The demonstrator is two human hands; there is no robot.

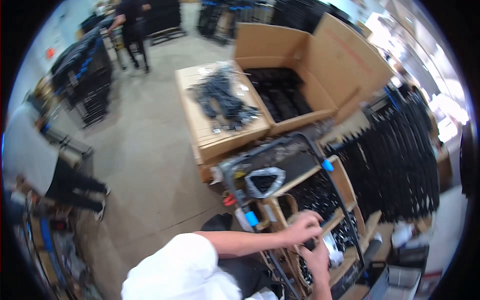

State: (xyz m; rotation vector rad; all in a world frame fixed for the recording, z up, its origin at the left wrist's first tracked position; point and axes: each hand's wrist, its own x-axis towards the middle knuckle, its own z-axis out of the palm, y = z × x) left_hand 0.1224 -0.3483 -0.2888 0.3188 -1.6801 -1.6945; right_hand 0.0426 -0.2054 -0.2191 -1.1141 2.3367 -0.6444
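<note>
A black bent metal frame (pixel 320 150) with blue clips stands in front of me, over wooden crates of black parts. My left hand (pixel 301 228) reaches across and grips a small black part at the frame's lower right side. Just below it, my right hand (pixel 316 255) is closed on the same small black part, close to a white roll. A clear bag with a black piece (pixel 263 181) hangs inside the frame.
An open cardboard box (pixel 320 60) holds black parts behind a closed carton (pixel 215 135) topped with black bundles. Racks of black frames (pixel 400 160) stand on the right and far left. One person crouches at left (pixel 35 160); another stands at the back (pixel 131 25).
</note>
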